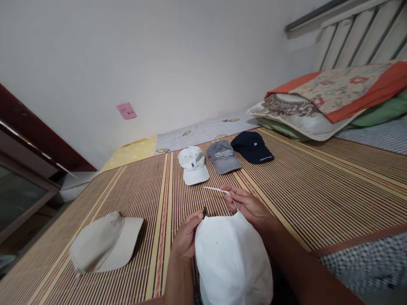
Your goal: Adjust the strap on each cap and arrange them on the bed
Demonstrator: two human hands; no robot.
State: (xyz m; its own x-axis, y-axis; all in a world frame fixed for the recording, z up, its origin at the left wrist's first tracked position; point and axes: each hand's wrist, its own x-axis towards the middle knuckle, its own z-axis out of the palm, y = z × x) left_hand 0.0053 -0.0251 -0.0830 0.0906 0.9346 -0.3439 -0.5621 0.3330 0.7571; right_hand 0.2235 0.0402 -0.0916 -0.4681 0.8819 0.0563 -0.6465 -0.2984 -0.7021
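A white baseball cap is held low at the front, its back opening turned away from me. My left hand pinches the left side of that opening, where a small dark buckle shows at the fingertips. My right hand grips the thin white strap at the other side, its loose end pointing left. The strap is apart from the buckle. Beyond my hands lie a white cap with a small dark logo, a grey cap with white lettering and a navy cap, side by side.
To the left a beige cap rests on the striped bamboo mat. Pillows under a floral orange-edged cloth are stacked at the back right, below a radiator. A white wall bounds the far side.
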